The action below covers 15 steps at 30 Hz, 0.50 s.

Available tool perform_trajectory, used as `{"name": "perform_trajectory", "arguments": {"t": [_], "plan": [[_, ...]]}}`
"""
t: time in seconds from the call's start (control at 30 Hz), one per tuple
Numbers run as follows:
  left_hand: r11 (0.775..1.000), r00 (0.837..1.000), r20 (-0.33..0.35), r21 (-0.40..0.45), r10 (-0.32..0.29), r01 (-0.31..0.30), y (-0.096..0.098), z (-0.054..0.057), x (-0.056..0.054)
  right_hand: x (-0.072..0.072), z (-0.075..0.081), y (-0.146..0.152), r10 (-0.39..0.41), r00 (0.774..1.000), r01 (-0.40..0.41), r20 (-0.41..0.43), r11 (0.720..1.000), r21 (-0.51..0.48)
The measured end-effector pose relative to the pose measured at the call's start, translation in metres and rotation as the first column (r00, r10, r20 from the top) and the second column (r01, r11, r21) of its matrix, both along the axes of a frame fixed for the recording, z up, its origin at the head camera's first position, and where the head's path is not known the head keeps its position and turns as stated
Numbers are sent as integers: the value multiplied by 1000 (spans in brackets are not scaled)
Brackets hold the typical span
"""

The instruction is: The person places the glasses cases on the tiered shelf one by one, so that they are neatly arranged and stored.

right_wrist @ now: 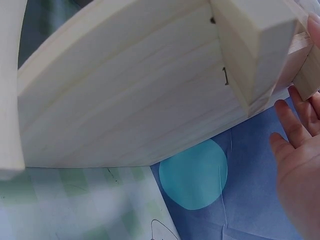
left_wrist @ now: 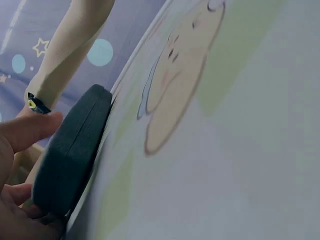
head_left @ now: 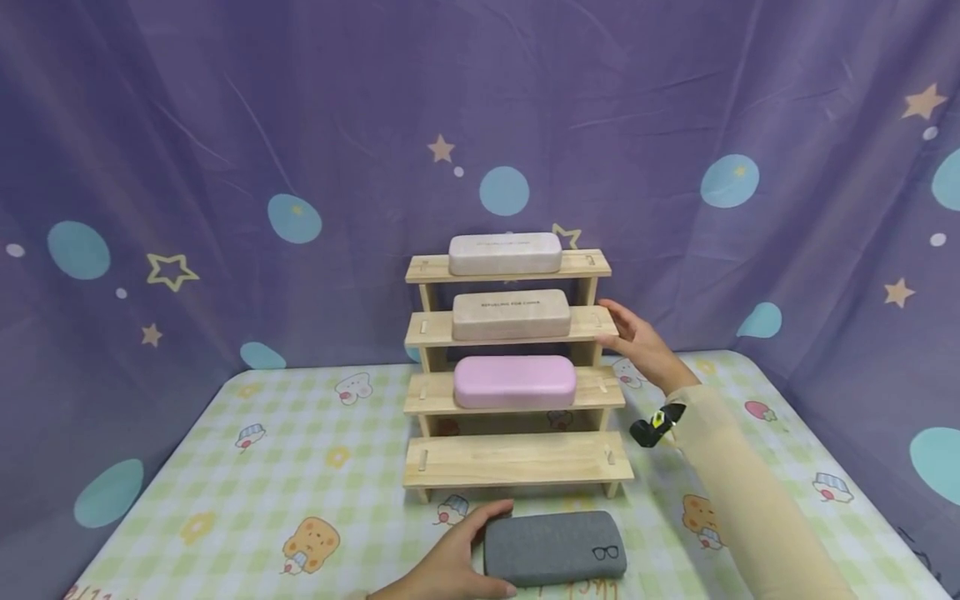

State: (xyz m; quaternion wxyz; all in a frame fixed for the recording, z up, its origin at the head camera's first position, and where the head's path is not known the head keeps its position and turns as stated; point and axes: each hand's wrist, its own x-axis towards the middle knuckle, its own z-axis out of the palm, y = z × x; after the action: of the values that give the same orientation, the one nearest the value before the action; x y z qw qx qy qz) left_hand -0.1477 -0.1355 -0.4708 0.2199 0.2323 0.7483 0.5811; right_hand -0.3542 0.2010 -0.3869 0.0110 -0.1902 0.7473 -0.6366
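Observation:
A stepped wooden shelf (head_left: pixel 517 460) with several tiers stands on the table. My right hand (head_left: pixel 643 346) holds the right end of its second tier from the top, thumb in front and fingers behind; in the right wrist view that hand (right_wrist: pixel 300 150) has its lower fingers spread beside the wood. My left hand (head_left: pixel 450 558) grips the left end of a grey glasses case (head_left: pixel 555 547) lying in front of the shelf. Seen from the left wrist, the thumb lies along one edge of the case (left_wrist: pixel 72 150) and fingers curl at its lower end.
On the tiers sit a whitish case (head_left: pixel 505 254) at the top, a beige case (head_left: pixel 512 315) below it and a pink case (head_left: pixel 514 382) on the third. A checked cloth (head_left: pixel 360 433) covers the table. Behind hangs a purple curtain (head_left: pixel 375 100) with stars and dots.

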Motion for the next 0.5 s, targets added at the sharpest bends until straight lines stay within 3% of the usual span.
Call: {"name": "perform_trajectory", "arguments": {"t": [0.3, 0.5], "plan": [[998, 999, -33, 65, 30, -28, 8, -9, -4, 0, 2, -1, 10, 1000, -10, -18, 1000, -8], [999, 986, -163, -23, 32, -36, 9, -12, -3, 0, 0, 0, 4, 1000, -4, 8, 1000, -15]]}}
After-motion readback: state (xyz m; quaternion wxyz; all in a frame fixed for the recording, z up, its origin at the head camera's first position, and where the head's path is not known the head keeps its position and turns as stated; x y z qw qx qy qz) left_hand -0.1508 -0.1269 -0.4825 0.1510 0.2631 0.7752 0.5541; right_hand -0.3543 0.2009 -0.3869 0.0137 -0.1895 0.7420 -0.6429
